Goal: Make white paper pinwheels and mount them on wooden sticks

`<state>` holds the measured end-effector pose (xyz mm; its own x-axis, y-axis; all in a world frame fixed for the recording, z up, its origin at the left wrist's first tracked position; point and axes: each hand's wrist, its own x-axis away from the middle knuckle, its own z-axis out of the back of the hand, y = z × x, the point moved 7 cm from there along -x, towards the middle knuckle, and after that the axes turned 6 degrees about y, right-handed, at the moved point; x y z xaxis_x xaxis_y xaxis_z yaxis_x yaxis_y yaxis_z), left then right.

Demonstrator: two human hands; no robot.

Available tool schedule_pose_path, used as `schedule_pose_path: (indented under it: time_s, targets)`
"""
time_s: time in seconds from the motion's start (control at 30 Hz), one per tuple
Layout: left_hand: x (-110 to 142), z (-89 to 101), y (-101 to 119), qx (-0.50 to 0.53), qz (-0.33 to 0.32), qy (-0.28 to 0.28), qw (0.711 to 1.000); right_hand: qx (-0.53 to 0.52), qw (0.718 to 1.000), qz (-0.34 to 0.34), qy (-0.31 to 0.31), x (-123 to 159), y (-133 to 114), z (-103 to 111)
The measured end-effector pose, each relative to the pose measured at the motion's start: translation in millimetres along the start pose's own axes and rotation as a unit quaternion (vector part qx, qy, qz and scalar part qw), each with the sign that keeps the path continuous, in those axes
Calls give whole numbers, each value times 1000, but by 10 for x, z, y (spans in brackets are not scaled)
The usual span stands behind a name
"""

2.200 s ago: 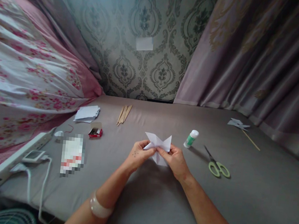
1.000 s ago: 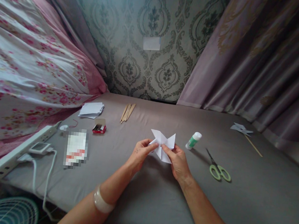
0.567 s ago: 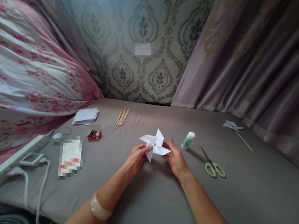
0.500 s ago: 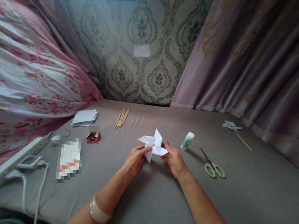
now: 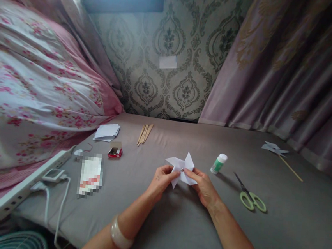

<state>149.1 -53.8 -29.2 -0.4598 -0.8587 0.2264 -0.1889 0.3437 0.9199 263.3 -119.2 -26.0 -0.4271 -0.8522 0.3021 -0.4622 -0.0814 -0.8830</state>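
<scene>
Between my hands is a white paper pinwheel [image 5: 190, 164] with pointed blades and a small metallic pin at its centre. My left hand [image 5: 163, 179] grips its left side, thumb near the centre and fingers partly hidden beneath. On the right side, my right hand [image 5: 204, 186] pinches it, its thumb pressed close to the pin. A glue stick [image 5: 219, 163] with a white cap stands just beyond my right hand. Green-handled scissors [image 5: 249, 195] lie farther right. At the far right rests another pinwheel [image 5: 275, 148] fixed to a wooden stick.
On the left of the grey-covered surface are stacked white papers [image 5: 106, 132], a small open red box [image 5: 115, 151] and a blurred packet [image 5: 91, 175]. Several wooden sticks [image 5: 145, 134] lie at the back. A power strip [image 5: 27, 185] with white cables runs along the left edge.
My right thumb has moved from the pinwheel's right edge in to its centre. The camera view has shifted, so the surroundings appear farther right. My left hand keeps its hold.
</scene>
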Motion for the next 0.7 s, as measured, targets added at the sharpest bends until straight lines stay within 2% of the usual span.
schedule_pose_path:
  time_s: [0.17,0.4,0.53,0.63,0.67,0.7]
  targets:
    - [-18,8,22,-34,-15,-3,999,-4,1000,-3,-4,-27,12,26]
    - [-10,-28,-16,-73,-13,-39,996,3,1000,5,16,-42,65,23]
    - [-84,-13,37,-140,-13,-60,988,-30,999,13,39,-119,73,91]
    - [-295,136,222,-256,-84,-15,963,-62,995,25,71,-199,79,179]
    - [-392,216,312,-312,-118,14,942,-70,994,29,81,-221,83,204]
    - [-497,304,400,-388,-146,46,909,-77,993,32,87,-240,88,224]
